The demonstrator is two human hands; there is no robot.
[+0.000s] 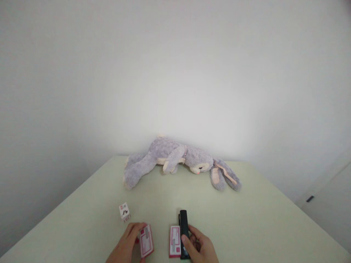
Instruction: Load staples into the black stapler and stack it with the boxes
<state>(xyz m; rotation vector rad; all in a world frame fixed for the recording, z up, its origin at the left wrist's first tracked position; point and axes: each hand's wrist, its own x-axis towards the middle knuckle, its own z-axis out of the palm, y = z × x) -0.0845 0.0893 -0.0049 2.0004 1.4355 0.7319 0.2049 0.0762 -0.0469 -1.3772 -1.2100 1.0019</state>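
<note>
A small red-and-white box [146, 241] is gripped along its left side by my left hand [126, 243], tilted a little. My right hand [201, 245] has its thumb and fingers around a black stapler [184, 233], which lies lengthwise on the table, pointing away from me. Right against the stapler's left side lies a second red-and-white box [174, 241] with a white label framed in red. Beyond my left hand stands a little white box [124, 212] with a dark picture on top.
A grey plush rabbit [170, 151] lies on its side along the back of the pale green table [246, 212], its long ears toward the right. Behind it rises a plain white wall [175, 73].
</note>
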